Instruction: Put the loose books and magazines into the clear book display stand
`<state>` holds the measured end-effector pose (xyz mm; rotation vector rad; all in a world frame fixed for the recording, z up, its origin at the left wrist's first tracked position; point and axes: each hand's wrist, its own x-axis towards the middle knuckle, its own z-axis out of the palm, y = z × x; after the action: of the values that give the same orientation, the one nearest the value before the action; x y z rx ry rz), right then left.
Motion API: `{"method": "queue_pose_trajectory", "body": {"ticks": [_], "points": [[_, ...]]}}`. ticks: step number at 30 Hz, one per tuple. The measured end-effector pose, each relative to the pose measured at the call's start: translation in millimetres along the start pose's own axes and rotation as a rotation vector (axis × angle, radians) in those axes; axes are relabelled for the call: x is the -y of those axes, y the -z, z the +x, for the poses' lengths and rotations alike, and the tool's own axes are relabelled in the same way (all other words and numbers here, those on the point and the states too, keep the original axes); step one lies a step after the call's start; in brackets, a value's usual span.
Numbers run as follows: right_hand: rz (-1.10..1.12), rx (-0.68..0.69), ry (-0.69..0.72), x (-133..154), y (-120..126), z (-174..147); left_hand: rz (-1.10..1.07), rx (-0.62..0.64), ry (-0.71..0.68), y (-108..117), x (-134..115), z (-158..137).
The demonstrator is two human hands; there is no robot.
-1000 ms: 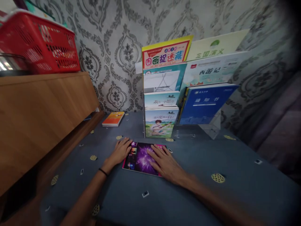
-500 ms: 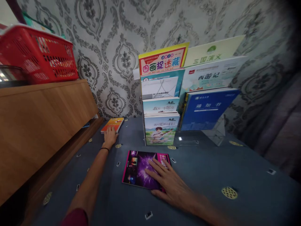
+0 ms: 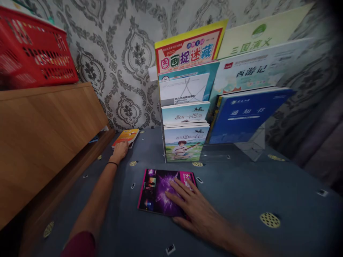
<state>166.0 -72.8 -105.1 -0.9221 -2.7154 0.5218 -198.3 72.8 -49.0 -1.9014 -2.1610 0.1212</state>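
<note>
Purple booklet: thin, flat, glossy cover with a burst pattern and a pink border, lying face up on the blue-grey cloth surface just in front of the display rack. The right hand lies palm down on its right half, fingers spread and extended, pressing flat rather than gripping; the left half of the cover is exposed.

Orange book: small, thin paperback, flat on the same cloth near the wall, well apart from the booklet and to its left. The left hand is stretched out to it, fingertips on its near edge; whether the fingers have closed round the edge cannot be told. A dark band circles that wrist, and a maroon sleeve shows at the frame's lower edge.

Display rack: clear acrylic, stepped tiers, holding upright books with glossy printed covers, a blue book lowest on the right and an illustrated book lowest on the left.

Cloth: soft, matte, dotted with small yellow round motifs. Left: a smooth wood-grain cabinet bearing a red perforated plastic basket. Behind: grey damask-patterned wallpaper.
</note>
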Motion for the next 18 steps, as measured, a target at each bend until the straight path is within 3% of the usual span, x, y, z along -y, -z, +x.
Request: {"method": "queue_pose_trajectory", "body": {"ticks": [4,8,14,18], "points": [[-0.005,0.007,-0.009,1,1,1,0.038,-0.008,-0.029,7,-1,-7],[-0.015,0.004,0.004,0,0,1,0.088,-0.020,-0.082,13,-3,-34],[-0.034,-0.018,0.017,-3,-4,1,0.140,-0.020,-0.193,20,-15,-114],[-0.078,-0.054,0.042,-6,-9,1,0.166,-0.093,-0.302,25,-34,-167]]}}
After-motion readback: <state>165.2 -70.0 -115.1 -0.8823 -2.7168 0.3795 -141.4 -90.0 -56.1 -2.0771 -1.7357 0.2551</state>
